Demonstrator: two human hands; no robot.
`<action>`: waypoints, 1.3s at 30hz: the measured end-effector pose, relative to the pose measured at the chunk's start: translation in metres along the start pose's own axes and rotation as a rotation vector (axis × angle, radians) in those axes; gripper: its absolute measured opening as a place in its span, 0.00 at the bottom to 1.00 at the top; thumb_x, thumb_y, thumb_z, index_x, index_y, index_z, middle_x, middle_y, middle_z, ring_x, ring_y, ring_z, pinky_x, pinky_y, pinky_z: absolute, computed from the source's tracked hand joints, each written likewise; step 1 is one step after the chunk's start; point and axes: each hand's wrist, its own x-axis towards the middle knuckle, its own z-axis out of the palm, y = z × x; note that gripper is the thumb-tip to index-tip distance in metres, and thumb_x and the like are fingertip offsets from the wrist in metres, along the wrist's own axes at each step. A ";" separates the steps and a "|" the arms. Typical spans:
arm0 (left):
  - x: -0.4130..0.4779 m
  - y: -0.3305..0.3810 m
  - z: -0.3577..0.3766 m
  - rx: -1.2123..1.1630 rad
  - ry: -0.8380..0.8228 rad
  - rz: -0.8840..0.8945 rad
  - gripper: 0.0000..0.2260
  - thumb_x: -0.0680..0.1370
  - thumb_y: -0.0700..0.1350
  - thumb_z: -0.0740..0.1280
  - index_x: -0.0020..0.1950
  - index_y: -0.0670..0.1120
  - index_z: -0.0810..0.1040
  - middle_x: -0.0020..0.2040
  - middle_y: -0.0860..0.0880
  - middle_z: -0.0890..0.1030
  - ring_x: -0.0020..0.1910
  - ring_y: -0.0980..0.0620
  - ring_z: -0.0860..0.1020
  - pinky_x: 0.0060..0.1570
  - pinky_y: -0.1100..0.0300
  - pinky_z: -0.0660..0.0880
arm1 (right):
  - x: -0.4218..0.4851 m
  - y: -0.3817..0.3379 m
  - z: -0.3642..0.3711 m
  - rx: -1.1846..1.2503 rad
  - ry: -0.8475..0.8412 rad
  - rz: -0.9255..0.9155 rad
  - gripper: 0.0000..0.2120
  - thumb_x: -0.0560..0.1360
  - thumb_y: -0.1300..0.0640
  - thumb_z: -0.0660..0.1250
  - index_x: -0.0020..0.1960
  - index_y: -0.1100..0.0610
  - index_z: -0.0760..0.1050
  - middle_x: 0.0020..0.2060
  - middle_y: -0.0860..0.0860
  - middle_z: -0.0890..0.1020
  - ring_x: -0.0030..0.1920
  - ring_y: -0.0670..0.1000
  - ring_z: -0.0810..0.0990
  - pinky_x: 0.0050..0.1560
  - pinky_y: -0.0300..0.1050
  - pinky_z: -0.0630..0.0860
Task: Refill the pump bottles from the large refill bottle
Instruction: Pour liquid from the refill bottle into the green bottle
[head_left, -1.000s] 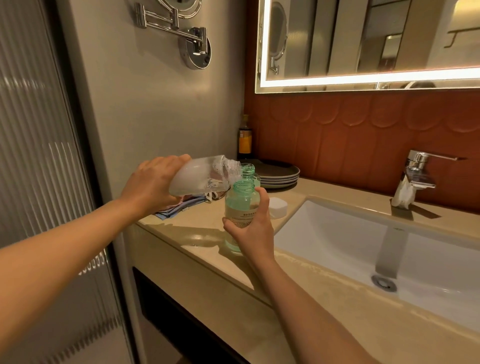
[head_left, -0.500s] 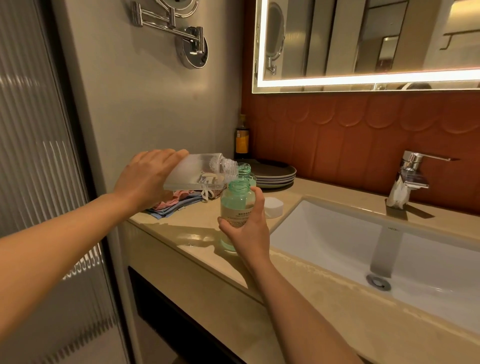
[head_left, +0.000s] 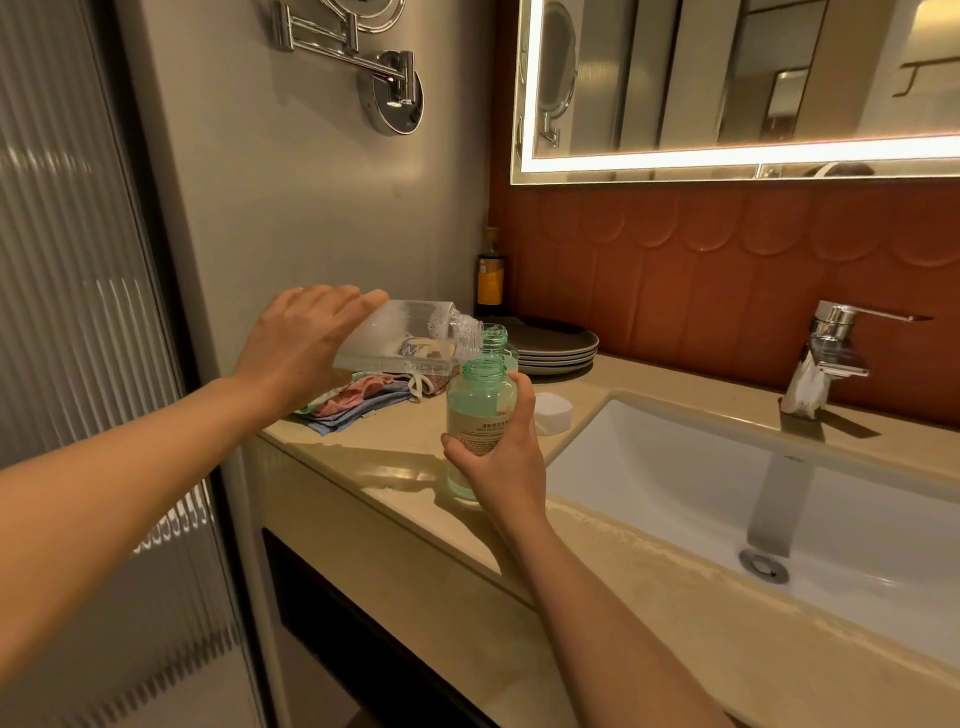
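My left hand (head_left: 301, 343) grips the base of a clear refill bottle (head_left: 405, 338), which lies nearly horizontal with its open threaded neck just above a green bottle (head_left: 479, 410). That green bottle has no pump on it, stands on the beige counter (head_left: 374, 467) and carries a pale label. My right hand (head_left: 501, 457) holds it around the lower body. A second open green bottle (head_left: 496, 340) stands right behind it, partly hidden by the refill bottle's neck.
A white cap (head_left: 553, 413) lies beside the sink (head_left: 727, 483). Folded cloths (head_left: 358, 402) sit under the refill bottle. Stacked dark plates (head_left: 553, 348) and a dark bottle with a yellow label (head_left: 491, 275) stand at the back corner. A chrome tap (head_left: 831, 353) is at the right.
The refill bottle has levelled out from a downward tilt to nearly horizontal. My right hand and the green bottle have stayed in place.
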 end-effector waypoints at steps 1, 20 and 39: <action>0.000 0.000 0.000 0.005 0.002 -0.001 0.40 0.61 0.40 0.80 0.70 0.46 0.67 0.61 0.41 0.76 0.57 0.38 0.75 0.58 0.42 0.69 | 0.000 0.000 0.000 -0.003 0.000 0.000 0.46 0.67 0.46 0.74 0.73 0.43 0.46 0.68 0.49 0.68 0.67 0.52 0.69 0.60 0.53 0.76; 0.002 -0.002 -0.001 0.052 0.025 0.027 0.39 0.61 0.40 0.79 0.69 0.46 0.68 0.61 0.41 0.76 0.57 0.38 0.75 0.58 0.42 0.69 | -0.001 0.000 -0.001 -0.024 -0.004 0.002 0.48 0.66 0.46 0.74 0.73 0.43 0.45 0.69 0.49 0.67 0.68 0.52 0.68 0.61 0.54 0.75; 0.003 -0.001 -0.003 0.054 0.042 0.036 0.39 0.60 0.36 0.79 0.69 0.45 0.69 0.60 0.41 0.76 0.56 0.38 0.76 0.58 0.42 0.70 | 0.000 0.000 -0.002 -0.021 -0.015 0.005 0.48 0.67 0.46 0.74 0.74 0.44 0.45 0.69 0.49 0.67 0.68 0.52 0.68 0.62 0.52 0.74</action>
